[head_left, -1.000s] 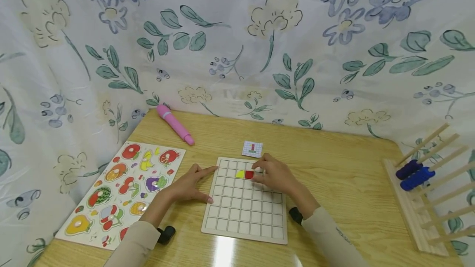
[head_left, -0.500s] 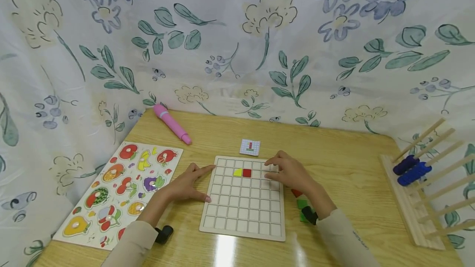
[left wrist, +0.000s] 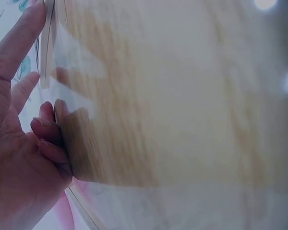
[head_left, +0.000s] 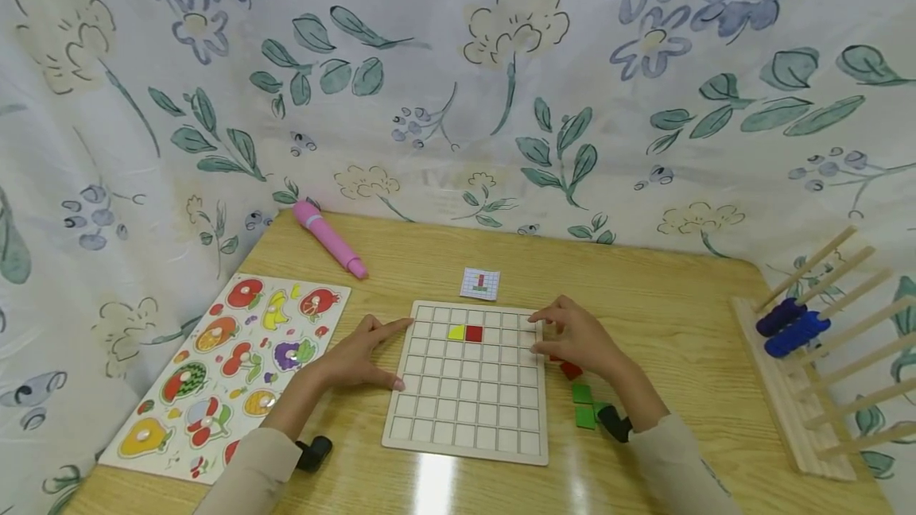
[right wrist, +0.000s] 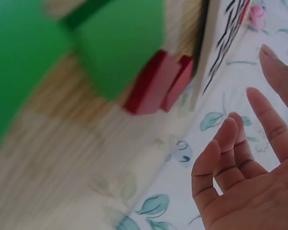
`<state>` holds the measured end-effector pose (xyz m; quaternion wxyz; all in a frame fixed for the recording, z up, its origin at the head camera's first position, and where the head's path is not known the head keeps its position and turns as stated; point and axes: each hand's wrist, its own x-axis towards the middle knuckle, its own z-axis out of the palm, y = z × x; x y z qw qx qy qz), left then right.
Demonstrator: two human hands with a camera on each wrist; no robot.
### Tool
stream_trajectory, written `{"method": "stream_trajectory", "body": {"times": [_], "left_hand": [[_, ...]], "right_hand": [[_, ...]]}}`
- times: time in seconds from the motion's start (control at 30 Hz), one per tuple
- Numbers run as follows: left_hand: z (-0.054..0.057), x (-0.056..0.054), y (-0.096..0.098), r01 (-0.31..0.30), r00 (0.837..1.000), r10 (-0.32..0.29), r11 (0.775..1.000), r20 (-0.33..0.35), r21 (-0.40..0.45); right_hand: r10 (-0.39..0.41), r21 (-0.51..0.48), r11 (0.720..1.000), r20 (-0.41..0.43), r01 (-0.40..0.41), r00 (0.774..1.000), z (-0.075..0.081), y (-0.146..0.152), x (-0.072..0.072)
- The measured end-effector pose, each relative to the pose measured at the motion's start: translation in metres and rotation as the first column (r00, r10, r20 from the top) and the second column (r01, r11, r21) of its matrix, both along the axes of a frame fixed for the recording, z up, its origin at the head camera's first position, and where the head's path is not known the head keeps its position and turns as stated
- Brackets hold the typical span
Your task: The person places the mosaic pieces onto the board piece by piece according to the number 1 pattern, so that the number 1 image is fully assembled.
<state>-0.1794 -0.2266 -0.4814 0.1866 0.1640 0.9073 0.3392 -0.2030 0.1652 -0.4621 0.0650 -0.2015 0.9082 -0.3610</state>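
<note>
Along the left edge of the wooden grid board [head_left: 468,392], the left hand [head_left: 362,356] has its thumb and forefinger spread wide, tips against the rim, with nothing pinched between them. At the board's right edge, the right hand [head_left: 576,336] has its fingers loosely bent and apart, with nothing visible in them; whether the tips touch the rim or hover just over it is hard to tell. On the board, in the second row from its far edge, a yellow tile [head_left: 456,332] lies immediately left of a red tile [head_left: 474,333]. Off the board's right side lie loose red tiles [head_left: 570,371], partly beneath the right hand, and green tiles [head_left: 583,394] close to a black wrist camera [head_left: 614,424]. The likeliest slip, I judge, is that hand or camera sweeping low and scattering the loose tiles. Uneven pushes from both sides could skew the board and jog the placed tiles; a hard shove away could displace the pattern card [head_left: 479,284] beyond its far edge.
</note>
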Motion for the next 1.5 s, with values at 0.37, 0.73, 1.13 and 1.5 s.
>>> {"method": "stream_trajectory", "body": {"times": [0.37, 0.73, 1.13, 1.5], "left_hand": [[-0.001, 0.001, -0.001, -0.003, 1.0, 0.003, 1.0, -0.007, -0.008], [0.0, 0.002, -0.003, -0.017, 1.0, 0.017, 1.0, -0.004, -0.003], [-0.001, 0.0, -0.002, -0.011, 1.0, 0.011, 1.0, -0.016, -0.011], [-0.001, -0.001, 0.0, 0.001, 1.0, -0.001, 1.0, -0.022, -0.011]], "right_hand": [[-0.02, 0.025, 0.999, 0.006, 0.02, 1.0, -0.012, 0.023, 0.004], [0.028, 0.014, 1.0, -0.023, -0.028, 0.999, -0.02, 0.026, 0.006], [0.025, 0.024, 0.999, 0.026, -0.026, 0.999, -0.02, 0.031, 0.007], [0.023, 0.022, 0.999, 0.045, -0.024, 0.999, -0.021, 0.033, 0.01]]}}
